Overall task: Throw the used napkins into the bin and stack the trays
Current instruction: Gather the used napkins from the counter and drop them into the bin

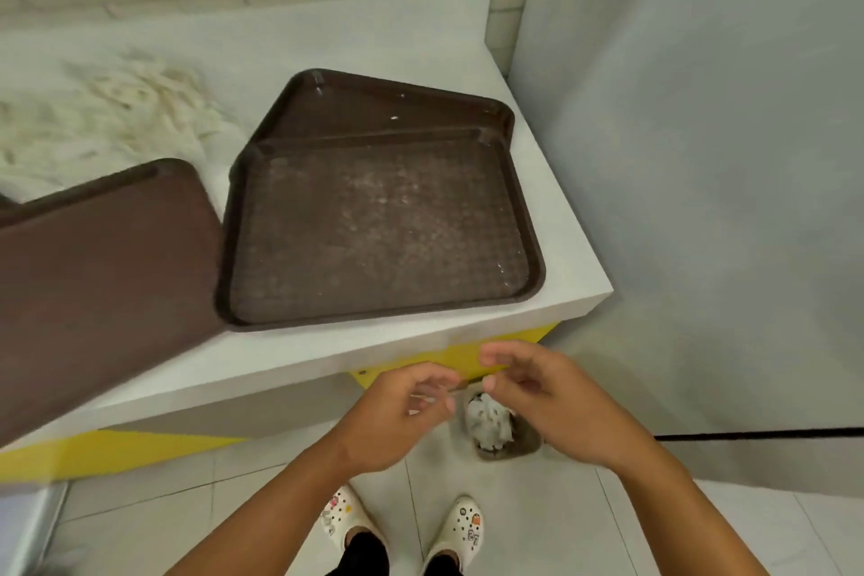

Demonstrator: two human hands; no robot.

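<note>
Two brown trays lie on the white counter: the upper tray (378, 229) sits askew on a lower tray (374, 108) whose far corner sticks out behind it. A third brown tray (103, 276) lies at the left, overhanging the counter's front edge. On the floor below stands a small bin (507, 442) holding crumpled white napkins (488, 423). My left hand (402, 412) and my right hand (547, 398) hover side by side just above the bin, in front of the counter, fingers loosely curled. Neither hand holds anything.
A white counter (551, 220) with a yellow front (509, 346) ends at its right corner beside a grey wall (701, 154). A pale fringed cloth (117, 108) lies at the back left. My feet in white clogs (463, 524) stand on the tiled floor.
</note>
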